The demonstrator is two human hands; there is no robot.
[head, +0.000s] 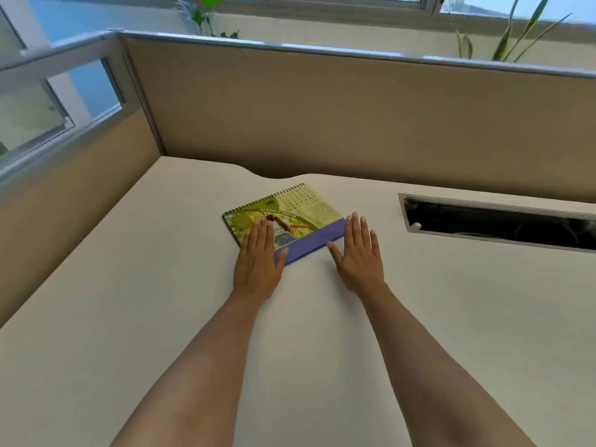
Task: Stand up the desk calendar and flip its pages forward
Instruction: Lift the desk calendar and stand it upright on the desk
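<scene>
desk calendar flat on desk | left hand on it, flat | right hand beside

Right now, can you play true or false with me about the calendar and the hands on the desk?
1. The desk calendar is standing up. False: it lies flat on the desk.
2. Its spiral binding is on the far edge. True.
3. The left hand covers part of the calendar. True.
4. The right hand is curled into a fist. False: it is open, with fingers spread.
5. A slot in the desk is right of the calendar. True.
</scene>
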